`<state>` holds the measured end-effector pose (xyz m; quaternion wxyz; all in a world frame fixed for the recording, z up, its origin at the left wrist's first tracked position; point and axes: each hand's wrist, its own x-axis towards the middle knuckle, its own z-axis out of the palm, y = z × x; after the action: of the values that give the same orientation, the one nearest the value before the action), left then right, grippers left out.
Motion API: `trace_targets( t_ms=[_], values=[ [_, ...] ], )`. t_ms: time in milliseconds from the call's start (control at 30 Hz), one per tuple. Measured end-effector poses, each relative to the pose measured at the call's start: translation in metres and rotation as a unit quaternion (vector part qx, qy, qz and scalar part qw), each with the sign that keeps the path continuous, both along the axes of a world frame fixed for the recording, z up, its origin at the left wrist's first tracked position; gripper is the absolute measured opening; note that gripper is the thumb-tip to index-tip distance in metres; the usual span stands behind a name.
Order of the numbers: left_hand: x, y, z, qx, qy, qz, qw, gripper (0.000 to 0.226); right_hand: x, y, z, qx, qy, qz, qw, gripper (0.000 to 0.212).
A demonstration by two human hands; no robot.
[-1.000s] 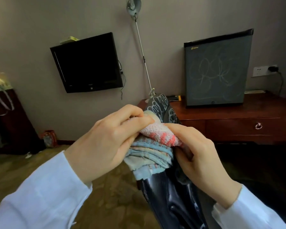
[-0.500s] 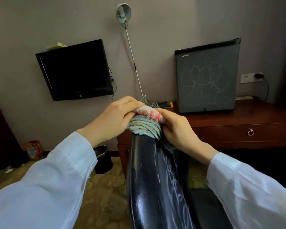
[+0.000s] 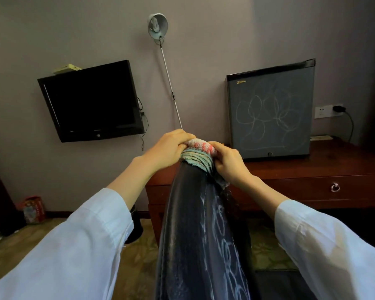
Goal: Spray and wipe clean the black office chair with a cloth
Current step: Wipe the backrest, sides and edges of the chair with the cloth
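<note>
both hands clamp the bunched cloth (image 3: pixel 198 153) onto the far top edge of the black chair (image 3: pixel 199 234): left hand (image 3: pixel 168 149) and right hand (image 3: pixel 230 163) curl around its sides.

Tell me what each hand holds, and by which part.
Both grip the folded striped cloth, which is draped over the far end of the black office chair. The left hand grips its left side, the right hand its right side.

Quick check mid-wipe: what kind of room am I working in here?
Probably a hotel guest room: a television mounted on the wall, a mini fridge standing on a wooden desk, and patterned carpet on the floor.
</note>
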<state>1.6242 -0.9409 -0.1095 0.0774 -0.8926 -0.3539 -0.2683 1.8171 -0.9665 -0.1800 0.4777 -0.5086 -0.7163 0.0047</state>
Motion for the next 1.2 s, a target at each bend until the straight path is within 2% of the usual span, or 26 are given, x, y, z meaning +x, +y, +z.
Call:
trace_targets(
  t_ms=[133, 333, 500, 633, 833, 933, 1000, 1100, 1200],
  values=[
    [-0.002, -0.012, 0.003, 0.013, 0.018, -0.004, 1.0, 0.036, 0.0, -0.01, 0.006, -0.021, -0.023, -0.008, 0.999, 0.059],
    [-0.023, -0.094, 0.021, 0.067, 0.079, -0.055, 0.993, 0.04, 0.0, -0.087, 0.015, 0.034, -0.066, 0.044, 0.996, 0.067],
    [-0.04, -0.194, 0.017, 0.136, 0.092, -0.084, 0.983, 0.036, -0.008, -0.18, 0.008, 0.014, -0.006, 0.166, 0.986, 0.07],
    [-0.04, -0.255, 0.007, 0.211, 0.097, -0.111, 0.966, 0.03, -0.011, -0.246, 0.006, 0.021, 0.002, 0.21, 0.977, 0.08],
    [-0.033, -0.311, -0.009, 0.29, 0.113, -0.133, 0.941, 0.024, -0.004, -0.315, -0.007, -0.032, 0.055, 0.281, 0.958, 0.068],
    [-0.029, -0.328, -0.013, 0.268, 0.089, -0.142, 0.949, 0.022, -0.004, -0.33, -0.011, 0.007, 0.056, 0.262, 0.963, 0.06],
    [-0.026, -0.342, -0.015, 0.234, 0.068, -0.155, 0.957, 0.019, -0.003, -0.336, -0.015, 0.041, 0.045, 0.224, 0.973, 0.061],
    [-0.025, -0.364, -0.02, 0.184, 0.048, -0.129, 0.973, 0.02, 0.001, -0.342, -0.02, 0.105, -0.043, 0.112, 0.987, 0.059],
    [-0.025, -0.38, -0.03, 0.152, 0.005, -0.079, 0.985, 0.026, 0.017, -0.344, -0.02, 0.124, -0.128, 0.019, 0.984, 0.053]
  ],
)
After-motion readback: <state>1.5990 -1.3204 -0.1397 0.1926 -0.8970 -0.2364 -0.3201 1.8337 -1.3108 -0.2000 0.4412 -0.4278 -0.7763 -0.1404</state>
